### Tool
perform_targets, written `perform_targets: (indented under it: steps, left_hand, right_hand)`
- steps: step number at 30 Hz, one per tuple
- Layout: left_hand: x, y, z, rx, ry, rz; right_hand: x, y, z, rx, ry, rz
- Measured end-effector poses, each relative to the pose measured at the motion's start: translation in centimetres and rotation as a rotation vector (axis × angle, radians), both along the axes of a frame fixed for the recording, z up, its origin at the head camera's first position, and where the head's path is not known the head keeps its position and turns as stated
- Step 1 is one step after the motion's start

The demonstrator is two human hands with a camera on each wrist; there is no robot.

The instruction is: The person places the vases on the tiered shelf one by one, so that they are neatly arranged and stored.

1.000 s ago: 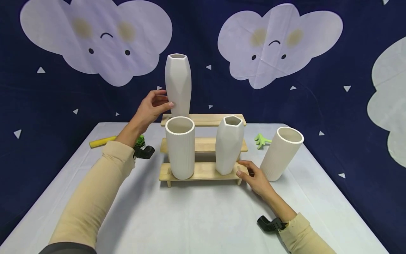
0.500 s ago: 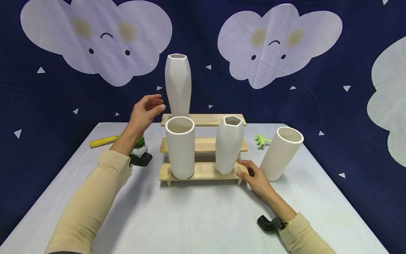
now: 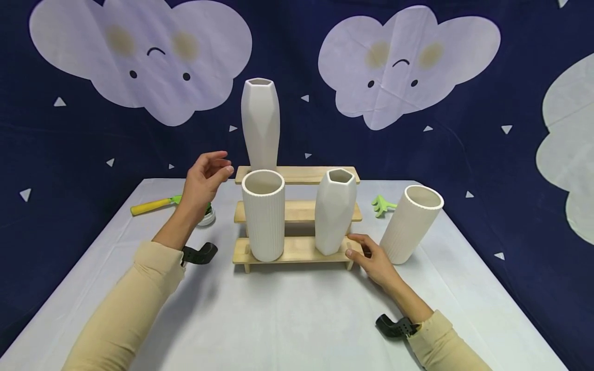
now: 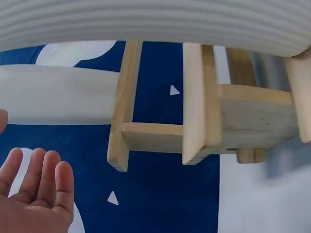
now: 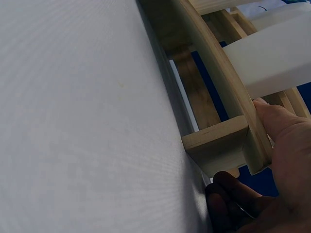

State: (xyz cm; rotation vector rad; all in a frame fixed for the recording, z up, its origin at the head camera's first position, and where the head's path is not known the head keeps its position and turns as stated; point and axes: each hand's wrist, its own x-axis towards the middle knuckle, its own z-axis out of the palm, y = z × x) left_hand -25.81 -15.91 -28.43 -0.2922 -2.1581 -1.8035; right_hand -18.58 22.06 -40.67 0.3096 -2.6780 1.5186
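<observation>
My left hand [image 3: 201,180] hovers left of a tall faceted white vase [image 3: 261,123], apart from it, with fingers loosely bent and nothing in them. That vase stands on the top tier of a three-step wooden stand [image 3: 299,250]. On the bottom tier are a ribbed white vase [image 3: 264,221] at the left and a faceted white vase [image 3: 335,211] at the right. My right hand [image 3: 376,260] grips the right end of the bottom tier. In the right wrist view its thumb [image 5: 274,116] lies on the plank beside the vase, with the other fingers curled lower down.
Another ribbed white vase [image 3: 410,226] stands on the white-covered table [image 3: 297,319], right of the stand. Behind it lies a green toy rake [image 3: 382,206]. At the left are a yellow-handled tool [image 3: 150,206] and a white pot [image 3: 208,218], partly hidden by my left arm.
My left hand has let go of the tall faceted vase and drawn back left and down. The vase stays in place on the top tier. My right hand has not moved.
</observation>
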Motion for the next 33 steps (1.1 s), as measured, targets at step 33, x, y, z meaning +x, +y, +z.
perform_targets:
  steps: [33]
  left_hand:
    - [5.2, -0.7, -7.6, -0.164, -0.289, -0.003]
  right_hand:
    - [0.0, 0.0, 0.0, -0.002, 0.008, -0.001]
